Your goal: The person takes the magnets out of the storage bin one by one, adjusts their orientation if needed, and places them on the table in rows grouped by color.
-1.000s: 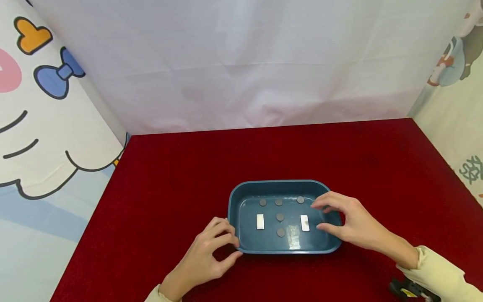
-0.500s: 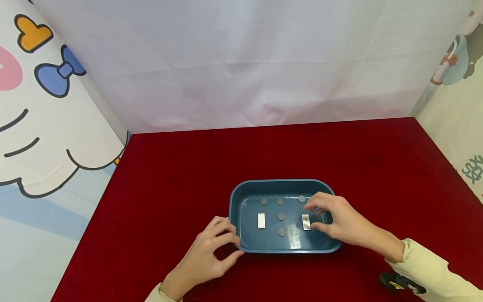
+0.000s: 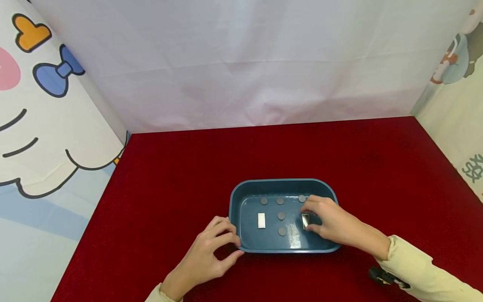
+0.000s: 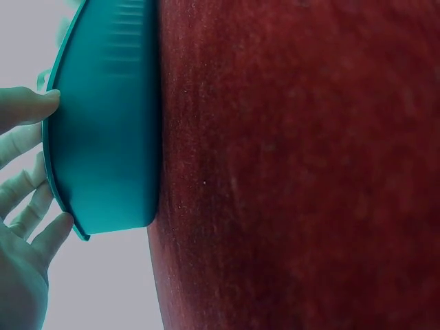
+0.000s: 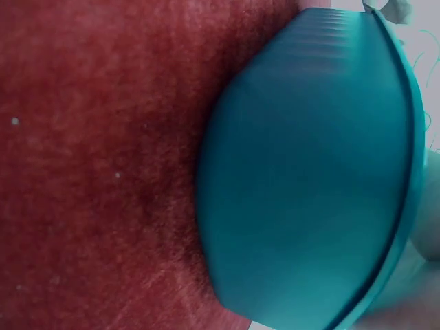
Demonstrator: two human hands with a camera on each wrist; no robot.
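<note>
A blue plastic tray point(image 3: 264, 241) sits on the red cloth. My left hand point(image 3: 205, 253) holds its near left corner, thumb and fingertips on the rim; the left wrist view shows fingertips point(image 4: 49, 103) along that rim. My right hand point(image 3: 332, 220) reaches over the right side into the tray. Its thumb and fingers are bent around the two ends of a shiny rectangular metal block point(image 3: 305, 220), thumb overlapping the near end; firm contact is not clear. A second metal block point(image 3: 261, 220) lies flat to the left. In the right wrist view the tray wall point(image 5: 309, 165) hides most of the hand.
Several grey coin-like discs lie in the tray: one disc point(image 3: 302, 199) is just beyond the right block, another disc point(image 3: 281, 216) lies between the blocks. Red cloth point(image 3: 181, 180) surrounds the tray, and a white curtain point(image 3: 241, 75) hangs behind.
My right hand has moved left and further into the tray, its thumb and fingers coming to the right block. The left hand stays at the tray corner.
</note>
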